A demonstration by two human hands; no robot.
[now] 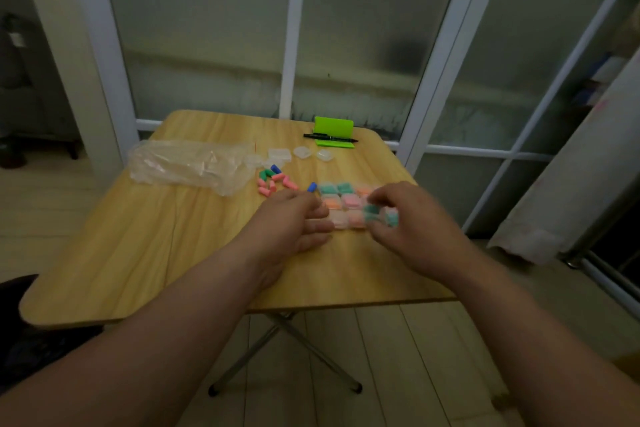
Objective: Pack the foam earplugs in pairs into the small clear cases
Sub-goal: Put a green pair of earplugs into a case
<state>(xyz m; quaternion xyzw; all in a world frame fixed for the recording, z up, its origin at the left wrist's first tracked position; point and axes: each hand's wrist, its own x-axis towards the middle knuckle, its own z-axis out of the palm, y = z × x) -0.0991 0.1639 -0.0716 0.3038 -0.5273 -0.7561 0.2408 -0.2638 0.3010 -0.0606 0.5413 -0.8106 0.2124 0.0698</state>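
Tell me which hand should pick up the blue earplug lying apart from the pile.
Left. The left hand lies open beside the blue earplug, while the right hand is busy pinching a green-filled case.

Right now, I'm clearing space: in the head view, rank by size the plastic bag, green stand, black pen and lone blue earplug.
plastic bag
green stand
black pen, longer but thinner
lone blue earplug

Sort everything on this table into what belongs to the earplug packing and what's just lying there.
Job: loose earplugs, empty clear cases, filled cases, green-filled case pinched by the right hand.
Lying about: plastic bag, black marker, green stand.
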